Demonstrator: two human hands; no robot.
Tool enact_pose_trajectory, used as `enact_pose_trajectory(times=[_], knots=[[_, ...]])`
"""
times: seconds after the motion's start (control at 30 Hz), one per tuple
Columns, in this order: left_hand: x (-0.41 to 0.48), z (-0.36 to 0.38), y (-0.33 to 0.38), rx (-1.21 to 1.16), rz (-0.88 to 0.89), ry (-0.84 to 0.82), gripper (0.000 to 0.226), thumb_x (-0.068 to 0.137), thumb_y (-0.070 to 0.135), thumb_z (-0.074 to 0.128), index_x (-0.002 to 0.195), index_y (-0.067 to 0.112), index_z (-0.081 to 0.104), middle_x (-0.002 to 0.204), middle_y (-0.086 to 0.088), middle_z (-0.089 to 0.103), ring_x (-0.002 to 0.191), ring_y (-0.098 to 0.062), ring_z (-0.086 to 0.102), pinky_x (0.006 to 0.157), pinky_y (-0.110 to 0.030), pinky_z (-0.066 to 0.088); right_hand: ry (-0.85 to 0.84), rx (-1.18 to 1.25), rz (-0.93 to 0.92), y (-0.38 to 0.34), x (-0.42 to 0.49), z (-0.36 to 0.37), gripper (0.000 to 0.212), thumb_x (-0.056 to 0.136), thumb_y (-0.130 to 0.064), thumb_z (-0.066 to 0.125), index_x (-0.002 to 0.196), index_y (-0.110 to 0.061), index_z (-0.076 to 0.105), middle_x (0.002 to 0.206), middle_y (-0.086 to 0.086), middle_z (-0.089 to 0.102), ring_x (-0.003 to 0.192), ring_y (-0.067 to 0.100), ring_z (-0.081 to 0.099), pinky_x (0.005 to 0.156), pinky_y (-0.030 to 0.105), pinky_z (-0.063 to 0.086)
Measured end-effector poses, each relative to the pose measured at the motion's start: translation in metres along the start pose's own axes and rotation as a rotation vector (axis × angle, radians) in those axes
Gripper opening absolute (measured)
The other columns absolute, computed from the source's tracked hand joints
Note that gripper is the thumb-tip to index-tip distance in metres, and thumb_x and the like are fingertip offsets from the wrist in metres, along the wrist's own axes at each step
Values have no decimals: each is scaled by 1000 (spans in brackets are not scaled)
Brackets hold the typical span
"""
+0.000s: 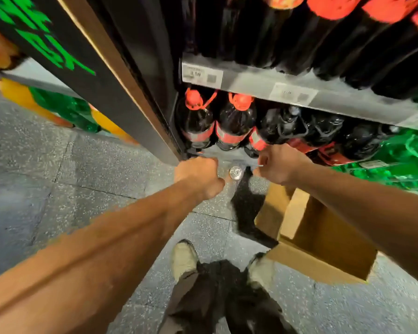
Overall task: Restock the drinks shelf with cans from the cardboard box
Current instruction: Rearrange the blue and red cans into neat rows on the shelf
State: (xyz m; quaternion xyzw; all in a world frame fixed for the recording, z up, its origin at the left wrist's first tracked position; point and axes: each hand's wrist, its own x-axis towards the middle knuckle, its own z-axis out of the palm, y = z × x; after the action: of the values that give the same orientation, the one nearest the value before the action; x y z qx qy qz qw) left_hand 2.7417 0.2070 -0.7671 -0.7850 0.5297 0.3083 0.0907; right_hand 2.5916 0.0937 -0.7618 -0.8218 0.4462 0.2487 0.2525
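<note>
Restocking looks close to done for this box, judging by what lies nearest. Past pale shoes (184, 257) on the speckled grey floor (58, 189), the open brown cardboard box (323, 239) on the near right shows only bare inner walls, with no cans in the part that can be seen. Both bare arms stretch forward and down towards the front lip of the bottom drinks shelf (227, 155). The left hand (198, 175) is turned back-up with its fingers curled under, and whether they grip anything cannot be told. The right hand (278, 165) is curled likewise and seems to pinch something thin and pale, too blurred to name. Between them, just beside the left thumb, stands one silver-topped metal can (235, 172). Whether it rests on the shelf lip or the floor is unclear, so it probably remains to be placed. Beyond, dark plastic cola bottles with red caps (196, 116) crowd the shelf.
</note>
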Motion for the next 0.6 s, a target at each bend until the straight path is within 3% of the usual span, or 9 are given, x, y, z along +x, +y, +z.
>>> enact_pose_trajectory(times=[0.17, 0.3, 0.4, 0.5, 0.6], knots=[[52, 112, -28, -7, -4, -72, 40, 85, 39, 54, 121, 21, 56, 119, -8, 62, 107, -31, 59, 75, -32, 44, -21, -85, 16, 19, 80, 97, 17, 79, -26, 63, 95, -24, 58, 105, 6, 63, 90, 27, 56, 67, 28, 38], [91, 186, -53, -14, -49, -115, 42, 85, 37, 53, 123, 20, 59, 120, -6, 62, 106, -30, 61, 72, -30, 43, -47, -223, -49, 32, 143, 164, 48, 81, -27, 63, 127, -17, 52, 124, 11, 59, 112, 30, 56, 82, 33, 44], [111, 223, -69, -34, -60, -130, 44, 86, 38, 55, 125, 18, 58, 123, -6, 59, 107, -29, 60, 73, -30, 43, -35, -390, -54, 36, 172, 198, 56, 80, -28, 63, 133, -16, 48, 129, 10, 55, 120, 30, 51, 91, 34, 45], [125, 246, -77, -9, -43, -141, 47, 87, 40, 55, 127, 15, 56, 128, -5, 52, 106, -30, 59, 78, -34, 48, 26, -530, -91, 38, 190, 217, 62, 81, -24, 63, 138, -19, 39, 134, 5, 49, 129, 31, 36, 87, 38, 45], [135, 255, -79, 7, -3, -142, 45, 86, 38, 55, 127, 18, 56, 128, -3, 50, 107, -28, 58, 78, -34, 49, 79, -733, -149, 37, 198, 226, 54, 85, -30, 60, 133, -21, 38, 131, 0, 48, 124, 29, 33, 77, 35, 38]])
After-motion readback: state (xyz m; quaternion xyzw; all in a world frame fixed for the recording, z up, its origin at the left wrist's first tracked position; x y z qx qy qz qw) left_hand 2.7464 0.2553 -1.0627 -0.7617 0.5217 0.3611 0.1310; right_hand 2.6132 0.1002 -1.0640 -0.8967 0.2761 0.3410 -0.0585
